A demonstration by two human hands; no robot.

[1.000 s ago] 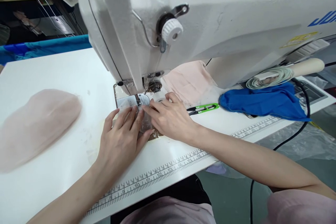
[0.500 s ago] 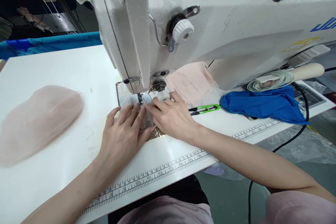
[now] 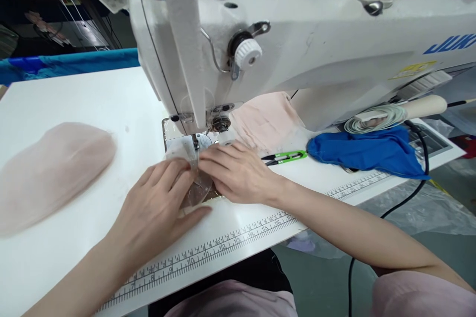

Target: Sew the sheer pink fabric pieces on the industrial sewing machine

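Note:
A small piece of sheer, pale fabric [image 3: 198, 189] lies under the presser foot [image 3: 195, 141] of a white sewing machine [image 3: 297, 25] and spreads toward me over the needle plate. My left hand [image 3: 158, 195] is on its left side, fingers bent and closed on the cloth, thumb stretched out toward the right. On the other side, my right hand [image 3: 238, 171] has its fingers together and closed on the cloth close to the foot. Both sets of fingertips partly hide the fabric.
A sheer pinkish piece [image 3: 55, 173] lies on the left of the white table [image 3: 122, 94]. Right of the needle are folded peach fabric [image 3: 267, 116], green thread snips [image 3: 288, 156] and a blue cloth [image 3: 360, 151]. A printed ruler [image 3: 208, 252] runs along the front edge.
My left hand has drawn back toward me and its spread fingers have curled in. My right hand has shifted slightly left. More of the sheer fabric shows between them; the view has tilted a little.

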